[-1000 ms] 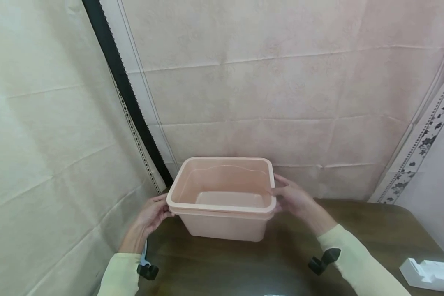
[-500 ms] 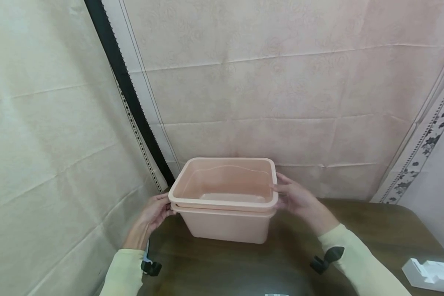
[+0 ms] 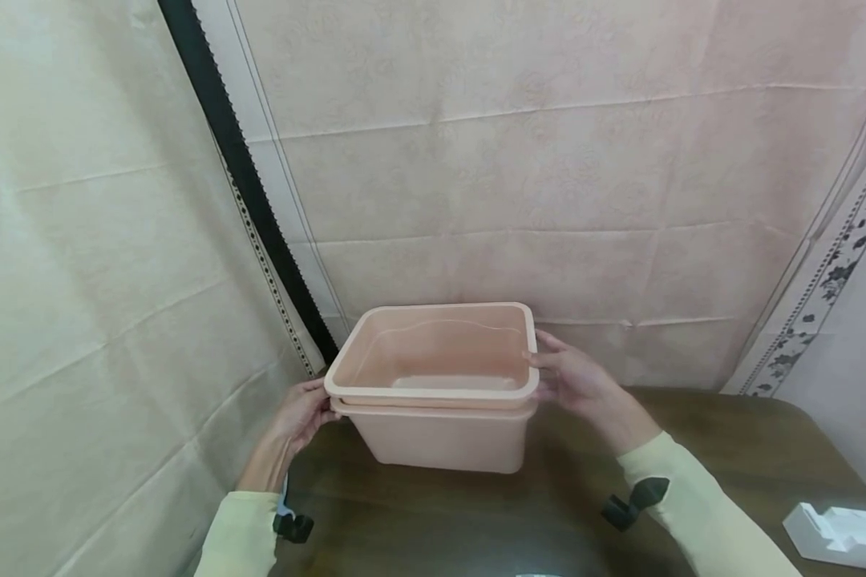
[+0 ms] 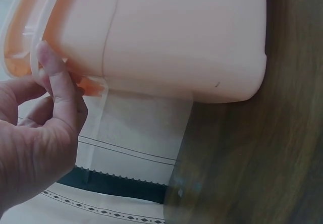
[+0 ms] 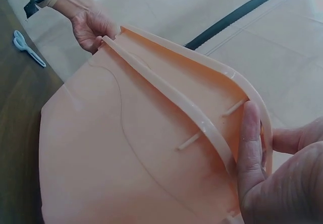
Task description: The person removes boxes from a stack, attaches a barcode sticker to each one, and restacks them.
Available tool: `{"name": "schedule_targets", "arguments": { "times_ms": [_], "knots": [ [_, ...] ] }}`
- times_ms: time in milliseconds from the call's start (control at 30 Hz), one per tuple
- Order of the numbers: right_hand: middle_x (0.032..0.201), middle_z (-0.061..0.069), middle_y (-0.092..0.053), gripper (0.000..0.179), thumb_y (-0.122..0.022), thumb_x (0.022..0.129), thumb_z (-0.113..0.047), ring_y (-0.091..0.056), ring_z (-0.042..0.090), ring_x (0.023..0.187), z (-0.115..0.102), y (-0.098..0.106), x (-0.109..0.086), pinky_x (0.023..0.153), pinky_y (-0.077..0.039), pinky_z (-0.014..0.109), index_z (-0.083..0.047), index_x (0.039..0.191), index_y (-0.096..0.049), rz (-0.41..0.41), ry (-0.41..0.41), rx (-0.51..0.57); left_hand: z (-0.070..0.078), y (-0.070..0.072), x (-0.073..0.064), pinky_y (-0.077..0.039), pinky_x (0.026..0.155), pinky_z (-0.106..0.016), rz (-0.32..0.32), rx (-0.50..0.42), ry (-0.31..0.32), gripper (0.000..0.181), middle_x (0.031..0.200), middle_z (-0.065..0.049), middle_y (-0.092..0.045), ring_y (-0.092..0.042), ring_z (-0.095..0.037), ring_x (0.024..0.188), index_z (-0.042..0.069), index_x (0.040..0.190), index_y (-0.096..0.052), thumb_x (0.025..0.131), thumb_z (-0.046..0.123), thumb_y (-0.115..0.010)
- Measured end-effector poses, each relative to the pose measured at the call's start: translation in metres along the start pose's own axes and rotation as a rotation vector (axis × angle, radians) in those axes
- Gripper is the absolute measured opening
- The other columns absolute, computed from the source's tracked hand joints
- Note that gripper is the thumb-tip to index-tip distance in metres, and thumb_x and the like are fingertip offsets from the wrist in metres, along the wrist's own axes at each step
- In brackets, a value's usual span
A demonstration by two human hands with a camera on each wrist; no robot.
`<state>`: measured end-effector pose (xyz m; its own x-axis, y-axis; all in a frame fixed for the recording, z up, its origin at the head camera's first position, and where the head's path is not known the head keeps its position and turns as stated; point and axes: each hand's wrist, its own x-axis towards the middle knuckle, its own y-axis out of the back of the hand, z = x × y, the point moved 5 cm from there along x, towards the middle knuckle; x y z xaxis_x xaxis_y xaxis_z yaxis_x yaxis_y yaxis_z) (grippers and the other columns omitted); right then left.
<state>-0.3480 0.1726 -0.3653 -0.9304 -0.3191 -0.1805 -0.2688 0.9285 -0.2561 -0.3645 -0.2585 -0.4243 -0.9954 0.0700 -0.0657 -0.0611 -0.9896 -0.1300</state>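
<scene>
From the head, a pink top tub sits inside a pink bottom tub, at the back left part of the brown table. There is a little gap between their rims. The left hand is at one end and the right hand is at the other. A white block lies near the right edge. Pale cloth hangs behind, and a black strip slants down it.

From the left wrist, the left hand's fingers are bent and hold the rim of the bottom tub. I can't tell if they touch the top tub too.

From the right wrist, the right hand pinches the rim of the top tub, with one finger flat along its outside wall. Across from it, the left hand is by the tubs' far corner. A light blue thing is over by the table.
</scene>
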Motion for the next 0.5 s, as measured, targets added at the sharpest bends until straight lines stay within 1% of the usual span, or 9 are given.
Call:
{"name": "schedule_targets", "arguments": {
  "times_ms": [133, 267, 367, 500],
  "knots": [
    [0.103, -0.003, -0.067, 0.082, -0.056, 0.107, -0.011, -0.076, 0.015, 0.08, 0.0021, 0.0, -0.0003, 0.065, -0.063, 0.029, -0.025, 0.171, -0.007, -0.009, -0.013, 0.019, 0.0019, -0.0016, -0.0027, -0.058, 0.061, -0.019, 0.013, 0.026, -0.014, 0.046, 0.076, 0.002, -0.068, -0.062, -0.007, 0.063, -0.02, 0.149, -0.041, 0.111, 0.006, -0.046],
    [0.103, -0.003, -0.067, 0.084, -0.057, 0.107, -0.012, -0.075, 0.015, 0.079, 0.0039, 0.0012, -0.0005, 0.066, -0.063, 0.03, -0.028, 0.171, -0.005, -0.024, -0.02, 0.034, 0.0027, -0.0027, -0.0048, -0.059, 0.062, -0.02, 0.034, 0.051, -0.004, 0.045, 0.075, 0.002, -0.068, -0.064, -0.008, 0.063, -0.02, 0.147, -0.044, 0.111, 0.006, -0.048],
    [0.103, -0.004, -0.068, 0.083, -0.055, 0.108, -0.012, -0.075, 0.015, 0.078, 0.0036, 0.0017, -0.001, 0.065, -0.063, 0.03, -0.03, 0.171, -0.004, -0.039, -0.015, 0.039, 0.0034, -0.0035, -0.0055, -0.058, 0.061, -0.021, 0.055, 0.069, 0.004, 0.043, 0.075, 0.001, -0.066, -0.063, -0.009, 0.064, -0.02, 0.146, -0.045, 0.11, 0.005, -0.047],
    [0.104, -0.005, -0.067, 0.08, -0.052, 0.109, -0.011, -0.075, 0.015, 0.077, 0.0016, 0.0011, -0.0019, 0.065, -0.062, 0.028, -0.029, 0.171, -0.005, -0.05, 0.003, 0.055, 0.005, -0.0053, -0.0055, -0.058, 0.061, -0.021, 0.067, 0.107, 0.01, 0.043, 0.076, 0.001, -0.064, -0.062, -0.009, 0.064, -0.019, 0.145, -0.047, 0.11, 0.007, -0.047]
  ]
}}
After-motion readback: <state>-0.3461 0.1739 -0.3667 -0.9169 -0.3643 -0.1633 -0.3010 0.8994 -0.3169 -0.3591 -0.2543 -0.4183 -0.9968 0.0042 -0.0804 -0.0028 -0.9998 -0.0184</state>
